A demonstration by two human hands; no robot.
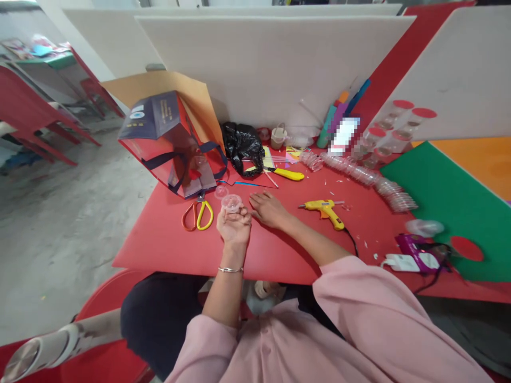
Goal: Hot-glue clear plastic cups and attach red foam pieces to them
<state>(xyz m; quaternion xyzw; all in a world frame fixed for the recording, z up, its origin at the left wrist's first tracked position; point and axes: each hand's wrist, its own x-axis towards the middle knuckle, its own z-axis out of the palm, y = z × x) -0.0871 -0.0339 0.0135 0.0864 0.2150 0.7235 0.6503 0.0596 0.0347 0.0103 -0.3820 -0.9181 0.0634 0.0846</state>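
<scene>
A small clear plastic lid or shallow cup [231, 203] rests in my left hand [235, 224], which is turned palm up with the fingers curled round it. My right hand [268, 208] lies palm down on the red table, its fingers stretched out and nothing visible in it. Another clear round piece [221, 192] sits on the table just beyond my left hand. To the left are scissors [198, 214] with one red and one yellow handle. A yellow glue gun [324, 211] lies to the right of my right hand.
A large paper bag [171, 143] stands at the back left, beside a black plastic bag [242, 146]. A yellow utility knife [288, 174] lies nearby. Rows of clear round pieces [359, 175] stretch to the right, near a green board [443, 213]. White boards [271, 80] stand behind.
</scene>
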